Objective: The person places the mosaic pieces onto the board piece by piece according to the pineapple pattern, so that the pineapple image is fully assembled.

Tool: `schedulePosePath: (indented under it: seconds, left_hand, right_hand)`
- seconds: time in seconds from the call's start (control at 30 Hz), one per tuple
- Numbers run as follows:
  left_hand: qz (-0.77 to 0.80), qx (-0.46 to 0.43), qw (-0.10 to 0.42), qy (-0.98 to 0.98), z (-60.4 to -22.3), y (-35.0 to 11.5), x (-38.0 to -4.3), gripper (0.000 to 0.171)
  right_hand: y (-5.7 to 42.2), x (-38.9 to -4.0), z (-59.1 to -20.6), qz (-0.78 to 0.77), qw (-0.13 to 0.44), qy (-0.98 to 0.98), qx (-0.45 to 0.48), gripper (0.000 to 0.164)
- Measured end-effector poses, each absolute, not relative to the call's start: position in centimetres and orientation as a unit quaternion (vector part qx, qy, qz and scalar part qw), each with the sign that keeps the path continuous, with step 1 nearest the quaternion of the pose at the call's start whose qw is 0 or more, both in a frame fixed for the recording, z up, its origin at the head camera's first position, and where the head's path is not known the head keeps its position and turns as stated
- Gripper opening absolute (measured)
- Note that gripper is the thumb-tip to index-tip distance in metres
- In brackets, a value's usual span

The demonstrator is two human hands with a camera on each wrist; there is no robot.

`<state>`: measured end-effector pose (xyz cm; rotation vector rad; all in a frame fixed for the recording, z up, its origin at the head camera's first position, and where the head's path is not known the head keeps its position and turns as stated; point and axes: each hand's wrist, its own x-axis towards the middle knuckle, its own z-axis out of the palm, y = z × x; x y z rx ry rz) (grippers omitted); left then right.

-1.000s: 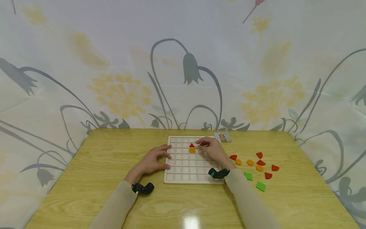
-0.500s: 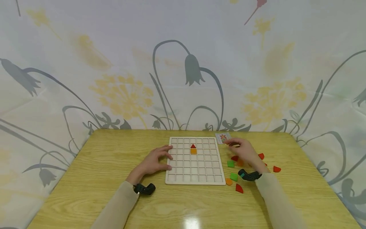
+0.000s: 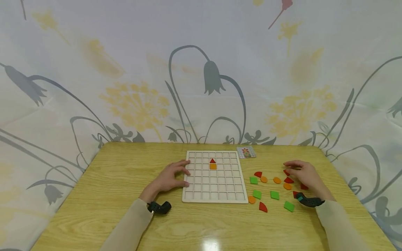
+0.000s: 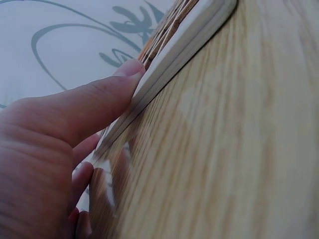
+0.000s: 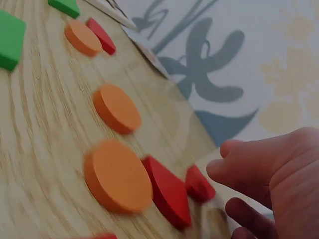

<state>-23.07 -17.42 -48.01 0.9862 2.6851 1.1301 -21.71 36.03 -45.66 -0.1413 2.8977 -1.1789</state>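
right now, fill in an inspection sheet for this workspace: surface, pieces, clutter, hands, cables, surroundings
Surface: wood-grain table, glare spot on the near side
Job's things: white grid board bearing a red triangle and orange square; green pieces, orange discs and red pieces loose to its right; picture card by its far right corner
Clutter: nothing seen
Hands: left hand touches the board's left edge; right hand is at some red pieces, contact unclear
Cables: nothing seen
Surroundings: flower-print backdrop behind the table

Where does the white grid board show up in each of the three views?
Head: white grid board just below centre, left hand at its left edge.
Left wrist: its edge slants down-left from the top.
Right wrist: apparently its corner, cut off at the top, left of centre.
Shared landmark: wood-grain table.
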Motion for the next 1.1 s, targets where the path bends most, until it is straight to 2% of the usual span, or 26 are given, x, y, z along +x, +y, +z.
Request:
schedulePosePath:
  seconds: [0.23, 0.37, 0.87, 1.1]
  left_hand:
    - [0.363, 0.318, 0.032, 0.875, -47.9, -17.3, -23.0, 0.027]
    - [0.366, 0.319, 0.034, 0.874, -47.7, -17.3, -22.9, 0.027]
    - [0.366, 0.319, 0.03, 0.874, -47.9, -17.3, -23.0, 0.025]
    - [0.37, 0.313, 0.032, 0.874, -47.8, -17.3, -22.9, 0.026]
  right_hand:
    - [37.7, -21.4, -46.0, -0.431, 0.056, 0.899, -0.047, 0.044]
    - [37.7, -21.4, -46.0, -0.451, 0.067, 0.889, -0.05, 0.043]
    - [37.4, -21.4, -45.9, -0.432, 0.061, 0.899, -0.027, 0.037]
    - [37.1, -21.6, -45.7, -0.423, 0.051, 0.904, -0.025, 0.039]
